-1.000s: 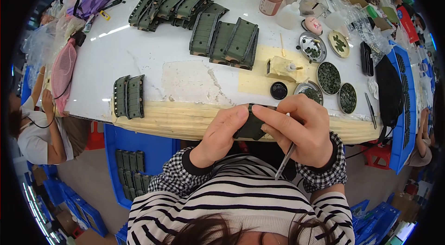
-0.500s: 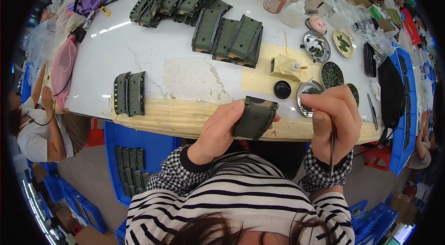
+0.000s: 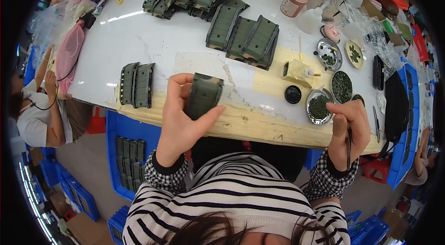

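**Left hand lifts green track piece, right hand holds brush at dishes**

We see the left hand [image 3: 183,122] grasping a dark green ribbed track piece [image 3: 204,95], thumb on its lower edge and fingers curled over the top left side. The piece is held up over the near edge of the tabletop [image 3: 139,41], tilted slightly, not touching the surface.

We see the right hand [image 3: 348,127] clenched around a thin brush [image 3: 347,145], the handle pointing down toward the person's sleeve. That hand sits just beside a round metal dish [image 3: 319,107] with dark green bits in it; we cannot tell whether the brush tip touches anything.

Left of the held piece, two matching track pieces [image 3: 137,85] lie side by side near the tabletop edge. Farther back sits a pile of more green track pieces [image 3: 241,36]. Between the hands, on the tabletop, a small black round cap [image 3: 292,94] lies near a cream-coloured block [image 3: 296,72]. A blue crate [image 3: 132,152] under the tabletop holds more of the pieces.
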